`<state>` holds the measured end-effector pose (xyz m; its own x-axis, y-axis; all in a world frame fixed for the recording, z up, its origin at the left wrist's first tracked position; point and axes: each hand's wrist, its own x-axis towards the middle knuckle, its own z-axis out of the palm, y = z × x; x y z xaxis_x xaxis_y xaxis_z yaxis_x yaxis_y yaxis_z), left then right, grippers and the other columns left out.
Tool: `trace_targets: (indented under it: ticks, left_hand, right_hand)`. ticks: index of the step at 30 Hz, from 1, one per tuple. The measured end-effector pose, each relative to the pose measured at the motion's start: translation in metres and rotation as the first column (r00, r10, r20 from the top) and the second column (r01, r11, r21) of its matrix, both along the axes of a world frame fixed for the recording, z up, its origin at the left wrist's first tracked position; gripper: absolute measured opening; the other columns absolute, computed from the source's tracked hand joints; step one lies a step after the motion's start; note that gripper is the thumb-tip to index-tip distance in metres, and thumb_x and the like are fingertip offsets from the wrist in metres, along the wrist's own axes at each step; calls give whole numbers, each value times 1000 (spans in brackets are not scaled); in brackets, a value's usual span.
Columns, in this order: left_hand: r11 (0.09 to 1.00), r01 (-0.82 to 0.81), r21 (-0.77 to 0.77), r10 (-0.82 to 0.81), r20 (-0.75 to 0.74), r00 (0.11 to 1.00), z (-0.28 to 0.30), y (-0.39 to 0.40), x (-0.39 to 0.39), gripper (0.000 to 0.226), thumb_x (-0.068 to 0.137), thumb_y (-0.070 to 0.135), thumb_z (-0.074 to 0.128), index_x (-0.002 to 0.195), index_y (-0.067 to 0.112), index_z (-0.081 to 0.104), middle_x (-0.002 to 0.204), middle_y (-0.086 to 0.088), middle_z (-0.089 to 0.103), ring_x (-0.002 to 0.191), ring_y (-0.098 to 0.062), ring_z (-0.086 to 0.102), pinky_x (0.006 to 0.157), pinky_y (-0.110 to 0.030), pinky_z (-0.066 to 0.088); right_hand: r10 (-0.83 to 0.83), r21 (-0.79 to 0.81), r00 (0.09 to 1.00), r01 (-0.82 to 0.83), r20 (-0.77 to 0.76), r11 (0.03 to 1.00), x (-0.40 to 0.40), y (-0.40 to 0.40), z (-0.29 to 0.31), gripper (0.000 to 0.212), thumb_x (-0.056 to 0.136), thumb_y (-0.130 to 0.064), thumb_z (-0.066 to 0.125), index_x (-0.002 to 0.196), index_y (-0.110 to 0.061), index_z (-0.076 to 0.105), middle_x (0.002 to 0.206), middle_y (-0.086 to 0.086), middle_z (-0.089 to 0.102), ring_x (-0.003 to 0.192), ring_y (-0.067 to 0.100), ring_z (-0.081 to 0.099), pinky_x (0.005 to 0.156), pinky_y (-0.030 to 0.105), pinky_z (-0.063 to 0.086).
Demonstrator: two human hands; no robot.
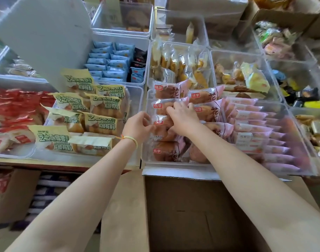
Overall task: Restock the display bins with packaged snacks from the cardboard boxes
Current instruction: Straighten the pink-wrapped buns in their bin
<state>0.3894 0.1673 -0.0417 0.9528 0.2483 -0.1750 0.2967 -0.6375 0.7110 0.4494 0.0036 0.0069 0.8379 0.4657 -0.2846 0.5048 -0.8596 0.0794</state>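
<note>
**Bread packets being settled into the clear display bin**

Both hands are working inside the clear bin [179, 163]. The left hand [137, 125] is pinching the edge of a pink bread packet [162, 120]; the right hand [183, 119] is curling its fingers over the same packet. The packets are judged light, soft and crushable, with slippery film (the sealed ends look the safest hold). The cardboard box [192, 215] is sitting open below. Yellow-labelled bread packs [101, 122] are lying just beside, and pink stacked packets [255, 128] are crowding the bin's right side.

Shop: snack-filled display bins [144, 99]
</note>
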Motion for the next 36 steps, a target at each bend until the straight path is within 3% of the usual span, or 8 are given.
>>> trace_targets:
  ticks: [3,7,10,13,17,21,27,36]
  left_hand:
    - [993,-66,102,68,-17,998,-3,1,-7,5,87,23,68,84,20,64,80,6,62,85,-23,63,72,-32,51]
    - [966,-22,259,8,53,999,8,-10,-20,20,89,35,62,78,19,66,75,5,64,73,-20,59,62,-29,47]
    - [907,155,392,-122,-107,987,11,-18,-37,30,89,37,56,69,19,69,68,4,63,63,-17,57,53,-22,37]
    - [842,274,465,-207,-190,960,7,-23,-46,28,94,36,51,91,24,75,90,3,69,80,-19,63,64,-25,46]
    - [806,333,490,-287,-168,943,2,-26,-46,29,98,33,48,112,30,74,106,-2,58,104,-23,56,78,-33,48]
    - [709,351,612,-327,-155,932,-9,-24,-52,32,94,35,46,119,31,66,121,-2,52,119,-27,40,92,-39,39]
    - [716,417,560,-345,-237,908,-17,-24,-61,49,92,32,44,141,37,40,156,5,31,143,-24,21,107,-44,22]
    - [710,440,550,-342,-277,898,-21,-25,-58,59,92,33,43,149,31,28,160,1,24,146,-25,18,112,-44,18]
  right_hand:
    - [11,-2,999,-11,34,1000,-4,-1,-2,54,83,-40,76,124,-18,49,131,7,50,126,29,41,105,46,31]
    - [29,42,998,-31,58,999,-12,-7,2,48,86,-38,72,123,-18,50,130,7,50,127,28,42,106,46,30]
    - [34,158,983,-63,179,986,-22,-14,4,35,85,-27,72,111,-12,55,119,11,53,117,31,48,100,45,37]
    - [17,320,996,-46,92,946,-33,-17,16,20,90,-26,69,87,-7,63,93,9,64,90,27,58,85,38,47]
    - [-2,61,882,35,-472,998,-53,-15,16,22,98,-15,56,106,-8,75,103,8,71,88,22,64,80,30,53]
    - [-14,-159,937,-45,-348,986,-52,-15,4,31,93,4,49,118,-5,65,110,12,64,95,30,61,83,37,52]
    - [131,-352,978,-181,-160,918,-55,-15,-8,36,97,-10,53,132,-15,58,134,8,57,124,28,51,101,39,35]
    - [52,-301,986,-98,-158,949,-60,-17,-19,40,97,-8,47,137,-14,46,128,9,62,120,32,57,110,44,31]
